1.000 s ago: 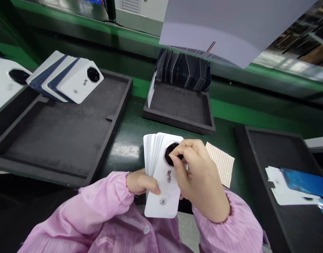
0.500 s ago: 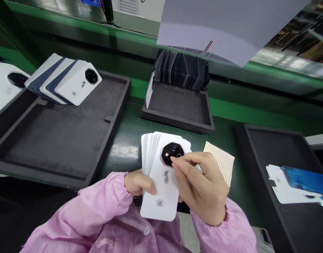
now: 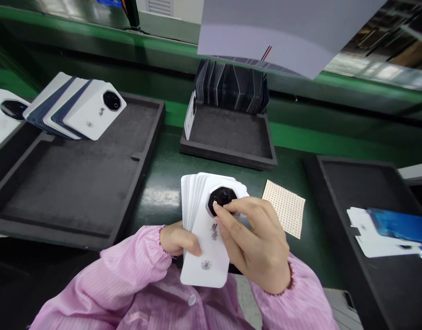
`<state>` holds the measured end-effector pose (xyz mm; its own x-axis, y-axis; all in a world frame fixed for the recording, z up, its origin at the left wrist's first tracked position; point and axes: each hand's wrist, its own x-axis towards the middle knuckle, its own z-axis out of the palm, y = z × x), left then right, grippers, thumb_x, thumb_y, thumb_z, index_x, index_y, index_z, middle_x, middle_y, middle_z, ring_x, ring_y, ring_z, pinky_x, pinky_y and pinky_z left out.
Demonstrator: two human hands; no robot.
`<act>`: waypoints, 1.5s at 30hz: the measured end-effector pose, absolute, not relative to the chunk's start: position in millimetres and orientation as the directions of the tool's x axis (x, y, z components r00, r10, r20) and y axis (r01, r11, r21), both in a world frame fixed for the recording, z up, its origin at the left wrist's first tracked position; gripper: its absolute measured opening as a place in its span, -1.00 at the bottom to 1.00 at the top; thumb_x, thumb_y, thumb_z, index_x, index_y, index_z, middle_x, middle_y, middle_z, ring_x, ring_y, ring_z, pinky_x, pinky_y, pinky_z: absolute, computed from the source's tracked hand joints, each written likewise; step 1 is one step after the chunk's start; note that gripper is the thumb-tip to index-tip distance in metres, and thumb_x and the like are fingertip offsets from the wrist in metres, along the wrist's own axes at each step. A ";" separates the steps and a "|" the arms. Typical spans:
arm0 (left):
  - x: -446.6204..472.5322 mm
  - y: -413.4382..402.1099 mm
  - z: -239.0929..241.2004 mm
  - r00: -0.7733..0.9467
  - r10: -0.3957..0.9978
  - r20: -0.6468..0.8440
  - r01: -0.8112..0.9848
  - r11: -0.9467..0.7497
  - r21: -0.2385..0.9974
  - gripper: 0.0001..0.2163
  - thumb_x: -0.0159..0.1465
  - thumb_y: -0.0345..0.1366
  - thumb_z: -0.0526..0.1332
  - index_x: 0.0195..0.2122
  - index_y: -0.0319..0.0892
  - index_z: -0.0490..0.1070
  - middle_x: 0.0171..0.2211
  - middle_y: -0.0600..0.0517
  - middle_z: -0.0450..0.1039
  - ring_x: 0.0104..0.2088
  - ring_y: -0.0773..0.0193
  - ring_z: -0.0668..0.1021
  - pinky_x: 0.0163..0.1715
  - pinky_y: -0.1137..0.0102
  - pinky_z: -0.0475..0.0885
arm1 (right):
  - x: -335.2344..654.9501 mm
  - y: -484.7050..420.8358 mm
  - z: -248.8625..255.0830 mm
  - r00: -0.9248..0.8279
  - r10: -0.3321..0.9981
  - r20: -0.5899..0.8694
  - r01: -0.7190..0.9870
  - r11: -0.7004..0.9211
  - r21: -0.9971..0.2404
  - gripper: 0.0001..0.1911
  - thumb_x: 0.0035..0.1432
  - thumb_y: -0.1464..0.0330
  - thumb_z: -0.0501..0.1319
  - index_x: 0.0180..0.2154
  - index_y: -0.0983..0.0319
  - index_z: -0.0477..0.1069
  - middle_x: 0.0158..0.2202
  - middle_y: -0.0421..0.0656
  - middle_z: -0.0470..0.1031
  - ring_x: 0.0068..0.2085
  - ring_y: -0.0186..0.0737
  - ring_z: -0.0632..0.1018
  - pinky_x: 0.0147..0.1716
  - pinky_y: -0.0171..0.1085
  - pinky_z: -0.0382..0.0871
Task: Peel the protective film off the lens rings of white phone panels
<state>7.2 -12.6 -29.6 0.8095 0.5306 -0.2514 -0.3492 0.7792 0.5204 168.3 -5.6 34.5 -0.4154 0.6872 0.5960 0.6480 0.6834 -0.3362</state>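
My left hand (image 3: 181, 239) grips a fanned stack of white phone back covers (image 3: 206, 245), its thumb lying across the top one. The top cover has a black octagonal camera window (image 3: 220, 198) and dark printed marks below it. Over this window is my right hand (image 3: 254, 238), its fingers drawn together and the fingertips at the window's lower edge. A tiny pale spot shows at the fingertip; whether it is held or a nail, I cannot tell. A cream sheet of small red dots (image 3: 285, 206) lies on the table just beyond my right hand.
At left, a black foam tray (image 3: 69, 183) bears stacked white covers (image 3: 90, 110). A smaller tray (image 3: 228, 158) ahead holds a row of dark upright panels (image 3: 231, 87). Another tray (image 3: 397, 293) at right holds white and blue pieces. A white paper sheet (image 3: 273, 32) hangs above.
My right fingertips have shifted left and down over the camera window. The red-dotted spot seen on the window earlier is now hidden or gone. The view has shifted slightly.
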 end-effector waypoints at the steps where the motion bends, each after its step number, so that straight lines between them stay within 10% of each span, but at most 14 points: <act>1: 7.1 -12.7 -29.4 0.807 0.530 -0.259 -0.345 0.780 0.522 -0.45 -0.31 -0.49 0.14 -0.19 -0.27 0.51 -0.37 -0.06 0.58 -0.51 0.22 0.55 -0.50 0.42 0.43 | 168.3 -5.8 34.4 -0.415 0.688 0.595 0.648 0.682 -0.337 -0.75 0.05 0.58 0.19 -0.18 0.31 0.44 -0.34 -0.07 0.44 -0.25 -0.15 0.43 -0.33 -0.14 0.38; 45: 5.9 -14.3 -28.8 0.799 0.543 -0.258 -0.349 0.768 0.537 -0.53 -0.29 -0.49 0.15 -0.27 -0.28 0.53 -0.43 -0.04 0.58 -0.59 0.23 0.52 -0.48 0.37 0.43 | 167.3 -7.6 36.6 -0.415 0.700 0.581 0.654 0.674 -0.344 -0.75 0.07 0.57 0.15 -0.18 0.32 0.45 -0.38 -0.07 0.41 -0.28 -0.15 0.39 -0.36 -0.14 0.37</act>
<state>5.9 -14.3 -28.8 0.7987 0.5434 -0.2584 -0.3488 0.7681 0.5370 167.3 -7.6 36.6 -0.4155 0.7000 0.5809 0.6544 0.6736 -0.3437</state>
